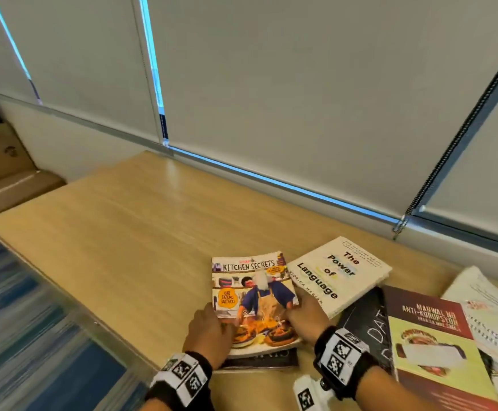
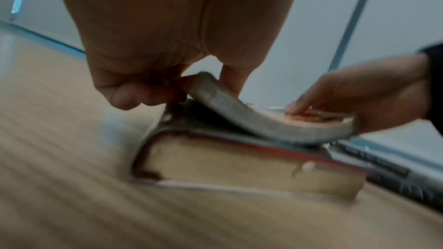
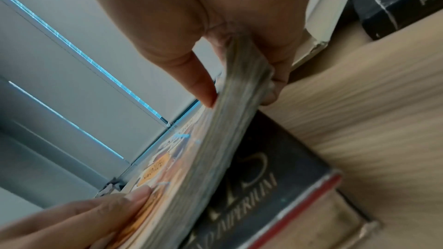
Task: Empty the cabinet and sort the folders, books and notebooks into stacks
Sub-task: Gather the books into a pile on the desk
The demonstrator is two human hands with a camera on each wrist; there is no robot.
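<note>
A colourful "Kitchen Secrets" book point(image 1: 253, 298) lies bent over a thick dark hardback point(image 1: 265, 361) on the wooden table point(image 1: 117, 247). My left hand point(image 1: 209, 333) grips its near left corner, fingers curled under the edge point(image 2: 206, 86). My right hand point(image 1: 304, 318) pinches its right edge point(image 3: 239, 86), thumb on the cover and fingers beneath. The soft book point(image 2: 263, 124) sags across the hardback point(image 2: 239, 166), whose black cover point(image 3: 258, 177) shows under it.
A white book "The Power of Language" point(image 1: 339, 274) lies just right. Nearer right are a black book point(image 1: 366, 321), a maroon and green book point(image 1: 431, 351) and loose white papers point(image 1: 491, 315). Cardboard boxes point(image 1: 1, 170) sit far left. Window blinds point(image 1: 271, 84) back the table.
</note>
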